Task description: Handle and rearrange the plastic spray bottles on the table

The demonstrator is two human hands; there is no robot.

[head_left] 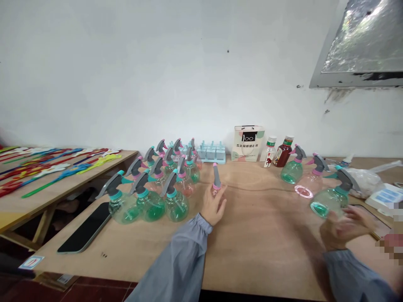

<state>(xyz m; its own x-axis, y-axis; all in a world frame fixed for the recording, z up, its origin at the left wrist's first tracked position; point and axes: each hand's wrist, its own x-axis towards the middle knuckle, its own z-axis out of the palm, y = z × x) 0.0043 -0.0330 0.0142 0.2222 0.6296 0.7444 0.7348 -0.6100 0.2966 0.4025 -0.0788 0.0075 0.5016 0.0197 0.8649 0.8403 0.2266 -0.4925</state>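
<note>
My left hand (214, 206) is closed around a spray bottle (216, 178) with a grey trigger head and pink collar. Most of that bottle's body is hidden behind the hand. At the right, my right hand (344, 226) is blurred, just in front of a green spray bottle (329, 199) with a teal collar. Whether it touches that bottle cannot be told. A pink spray bottle (310, 182) and another green one (291, 171) stand behind it. To the left of my left hand, several green and pink spray bottles (150, 205) are grouped in rows.
A phone (84, 230) lies at the table's left. Along the wall stand pale blue moulds (213, 152), a paper bag (247, 144), a white bottle (269, 153) and a dark red bottle (283, 152). A plastic bag (362, 181) rests at right. A neighbouring table (63, 188) holds colourful strips.
</note>
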